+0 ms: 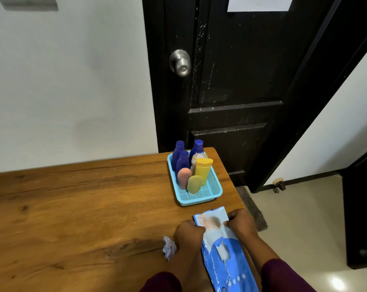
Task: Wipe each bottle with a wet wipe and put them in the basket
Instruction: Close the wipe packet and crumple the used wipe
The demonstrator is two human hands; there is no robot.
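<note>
Head view: both hands gripped the wipe pack [222,247]; bottles [182,163] stood in the basket [199,202]

I saw the left hand [190,232] and the right hand [241,223] each pinching a side edge of the blue wipe pack near its far end, fingers [200,228] curled onto the wrapper. The pack stretched toward me over the right side of the tabletop [73,207]. Just beyond it sat the light-blue basket, holding three dark blue bottles at the back, then a peach bottle [184,177], a yellow tube [202,170] and a yellow-green bottle [194,184]. A crumpled wipe [169,247] lay just left of the left hand.
</note>
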